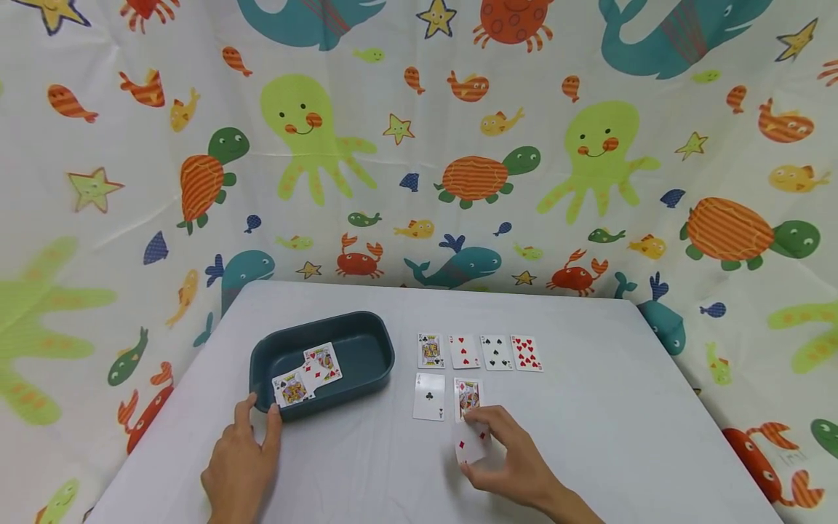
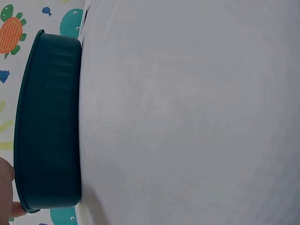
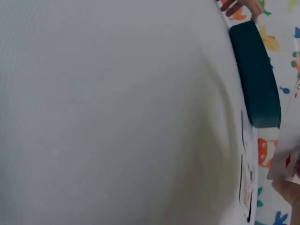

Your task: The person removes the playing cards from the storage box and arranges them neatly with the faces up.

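Observation:
In the head view, my right hand [image 1: 513, 466] pinches a playing card [image 1: 471, 445] with red diamonds between thumb and fingers. The card is raised and overlaps the lower part of a red face card [image 1: 468, 394]. Beside that lies an ace of clubs [image 1: 429, 397]. The right wrist view shows the held card [image 3: 287, 152] at its right edge, tilted. My left hand [image 1: 241, 462] touches the near left corner of a dark teal tray [image 1: 340, 407] with spread fingertips. Several face-up cards [image 1: 293, 388] lie overlapping inside the tray. Its side wall [image 2: 49, 122] fills the left of the left wrist view.
Behind the two lower cards runs a row of face-up cards: a black face card [image 1: 431, 351], a card with red hearts [image 1: 463, 352], a spades card [image 1: 497, 353] and a hearts card [image 1: 527, 354]. A white cloth [image 1: 609, 407] covers the table. A sea-animal curtain [image 1: 406, 182] hangs behind it.

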The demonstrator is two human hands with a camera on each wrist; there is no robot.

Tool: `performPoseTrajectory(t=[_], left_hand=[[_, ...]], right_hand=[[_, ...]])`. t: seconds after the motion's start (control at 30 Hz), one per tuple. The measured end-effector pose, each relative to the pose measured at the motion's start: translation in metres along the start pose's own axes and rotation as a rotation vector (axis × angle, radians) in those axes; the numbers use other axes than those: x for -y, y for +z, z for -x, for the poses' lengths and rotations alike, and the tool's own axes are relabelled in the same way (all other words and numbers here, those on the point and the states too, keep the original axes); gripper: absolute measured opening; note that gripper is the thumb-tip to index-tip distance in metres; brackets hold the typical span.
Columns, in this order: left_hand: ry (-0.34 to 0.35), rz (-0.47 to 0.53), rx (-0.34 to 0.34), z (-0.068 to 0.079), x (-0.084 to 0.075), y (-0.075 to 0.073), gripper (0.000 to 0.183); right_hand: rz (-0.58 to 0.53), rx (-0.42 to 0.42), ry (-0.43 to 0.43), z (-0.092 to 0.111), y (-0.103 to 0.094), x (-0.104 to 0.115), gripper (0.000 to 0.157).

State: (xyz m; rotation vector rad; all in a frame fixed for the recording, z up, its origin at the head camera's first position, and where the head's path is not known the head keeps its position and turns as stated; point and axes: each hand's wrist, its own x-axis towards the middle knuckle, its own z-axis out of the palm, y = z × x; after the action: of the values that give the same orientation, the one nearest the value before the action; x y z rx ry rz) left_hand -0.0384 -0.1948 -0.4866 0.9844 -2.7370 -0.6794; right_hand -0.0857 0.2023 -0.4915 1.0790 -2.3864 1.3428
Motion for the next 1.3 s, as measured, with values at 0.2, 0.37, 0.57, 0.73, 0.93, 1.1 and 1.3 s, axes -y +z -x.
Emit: performPoseTrajectory(t=[0.2,0.37,0.57,0.73,0.93,1.1,1.3], left_hand=[[0.006,0.007,-0.013,0.000,0.000,0.000,0.062],[0.002,0.012,-0.011,0.000,0.000,0.001,0.063],[-0.002,0.012,-0.003,0.000,0.000,0.001,0.063],[0.001,0.007,-0.008,0.000,0.000,0.001,0.062],[-0.008,0.008,-0.006,0.001,0.001,0.000,0.063],[-0.007,0.013,0.003,0.001,0.001,0.000,0.062],[-0.007,0.012,0.009,0.000,0.000,0.000,0.063]], right_hand=[[0.156,0.104,-0.212,0.001,-0.013,-0.012,0.067],[0.256,0.212,-0.289,-0.002,-0.026,-0.021,0.067],[0.325,0.338,-0.344,-0.009,-0.046,-0.030,0.064],[0.480,0.506,-0.334,-0.017,-0.065,-0.035,0.062],[0.643,0.682,-0.335,-0.031,-0.082,-0.043,0.060],[0.689,0.740,-0.370,-0.040,-0.089,-0.053,0.060],[0.754,0.784,-0.421,-0.052,-0.093,-0.062,0.060]])
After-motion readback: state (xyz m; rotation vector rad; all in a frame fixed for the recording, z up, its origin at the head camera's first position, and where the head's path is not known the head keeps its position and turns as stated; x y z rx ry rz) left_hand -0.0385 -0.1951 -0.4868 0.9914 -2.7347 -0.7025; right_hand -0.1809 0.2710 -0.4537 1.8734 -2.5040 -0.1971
